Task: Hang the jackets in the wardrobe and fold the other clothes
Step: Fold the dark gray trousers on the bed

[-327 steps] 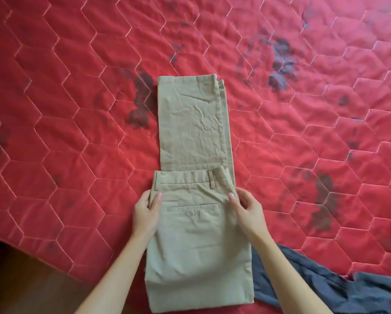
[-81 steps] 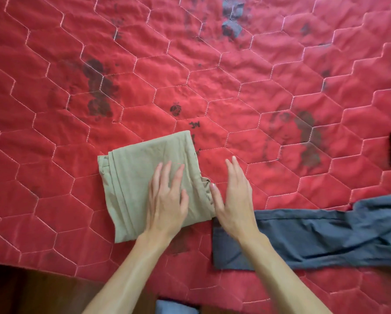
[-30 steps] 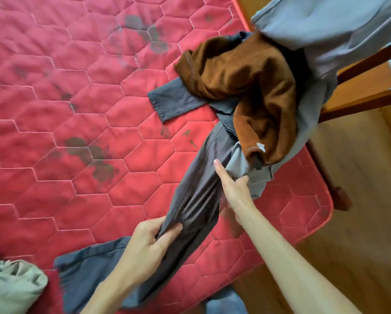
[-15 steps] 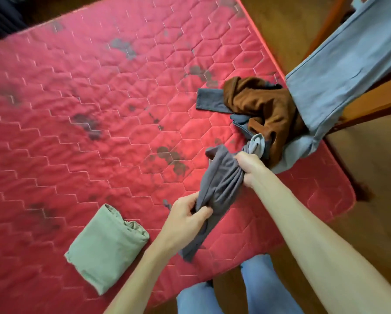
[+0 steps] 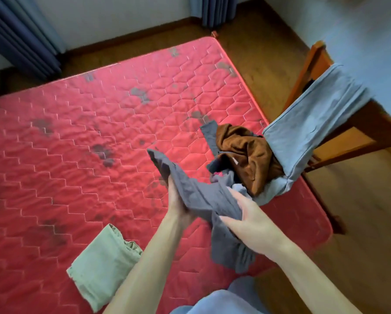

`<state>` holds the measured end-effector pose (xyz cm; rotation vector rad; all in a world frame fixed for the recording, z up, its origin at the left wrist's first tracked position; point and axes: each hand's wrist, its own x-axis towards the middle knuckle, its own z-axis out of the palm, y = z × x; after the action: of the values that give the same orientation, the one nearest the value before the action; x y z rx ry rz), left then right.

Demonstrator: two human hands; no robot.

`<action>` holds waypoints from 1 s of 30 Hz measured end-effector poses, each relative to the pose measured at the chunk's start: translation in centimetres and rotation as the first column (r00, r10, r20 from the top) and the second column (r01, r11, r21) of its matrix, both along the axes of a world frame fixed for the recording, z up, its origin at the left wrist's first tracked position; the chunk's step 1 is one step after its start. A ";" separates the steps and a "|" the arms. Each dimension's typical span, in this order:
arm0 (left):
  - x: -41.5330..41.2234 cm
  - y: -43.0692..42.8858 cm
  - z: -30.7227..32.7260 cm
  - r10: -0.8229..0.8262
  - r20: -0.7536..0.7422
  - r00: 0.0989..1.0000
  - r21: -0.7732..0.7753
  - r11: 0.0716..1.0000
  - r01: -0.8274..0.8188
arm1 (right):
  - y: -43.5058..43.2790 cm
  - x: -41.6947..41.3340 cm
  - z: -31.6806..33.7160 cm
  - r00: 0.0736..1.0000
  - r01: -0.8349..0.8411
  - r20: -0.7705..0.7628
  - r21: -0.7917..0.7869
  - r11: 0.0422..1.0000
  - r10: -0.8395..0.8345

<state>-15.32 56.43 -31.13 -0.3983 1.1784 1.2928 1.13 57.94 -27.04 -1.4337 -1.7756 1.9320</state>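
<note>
A dark grey garment [image 5: 199, 196] hangs in the air above the red mattress [image 5: 76, 155], bunched between both hands. My left hand [image 5: 178, 200] grips its upper part, and one end sticks up past the fingers. My right hand [image 5: 246, 216] holds it lower down with thumb and fingers wrapped round the cloth, and the rest dangles below. Folded khaki trousers [image 5: 101, 264] lie on the mattress near the front edge, to the left of my left arm. A crumpled brown garment [image 5: 246, 155] lies in a pile at the mattress's right edge.
A light blue garment [image 5: 307, 132] drapes from a wooden chair [image 5: 348, 137] down onto the pile. Another dark grey piece [image 5: 209, 132] pokes out behind the brown one. Blue curtains [image 5: 20, 37] hang at the back left. Wooden floor surrounds the mattress.
The view has risen and pulled back. Both hands have lifted the grey garment higher. My left hand has moved up along it. The khaki trousers stay folded where they lay.
</note>
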 end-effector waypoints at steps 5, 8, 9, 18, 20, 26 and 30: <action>-1.3 1.6 3.7 -0.046 -0.108 0.993 0.161 0.985 0.063 | -1.7 4.1 0.9 0.970 -0.240 0.036 0.011 0.971 0.240; -2.0 2.7 6.6 -0.171 -0.234 0.957 0.258 0.938 0.230 | -0.8 4.4 1.8 0.950 -0.311 0.037 0.090 0.946 0.309; -1.8 3.1 8.0 -0.261 -0.273 0.926 0.292 0.894 0.338 | -0.4 4.2 2.2 0.952 -0.303 0.009 0.124 0.945 0.305; 2.1 3.5 5.7 -0.808 -0.590 -0.014 -0.710 0.510 0.486 | 2.0 3.3 3.8 0.979 -0.107 -0.140 0.247 0.963 0.145; 1.8 3.0 5.0 -0.748 -0.662 0.047 -0.621 0.583 0.525 | 1.8 4.0 3.7 0.981 -0.098 -0.145 0.209 0.973 0.130; 1.4 2.7 9.0 -0.431 -0.770 0.470 -0.188 0.858 0.478 | 2.3 5.8 3.6 0.990 0.009 -0.142 -0.024 1.000 -0.012; 0.7 2.0 13.8 -0.256 -0.730 0.633 0.039 0.910 0.413 | 4.6 5.1 3.2 0.998 0.049 -0.026 0.000 0.999 -0.049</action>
<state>-14.60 58.47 -17.34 0.5366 1.6472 1.2382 6.28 62.51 -23.83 -1.4311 -1.7136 1.9172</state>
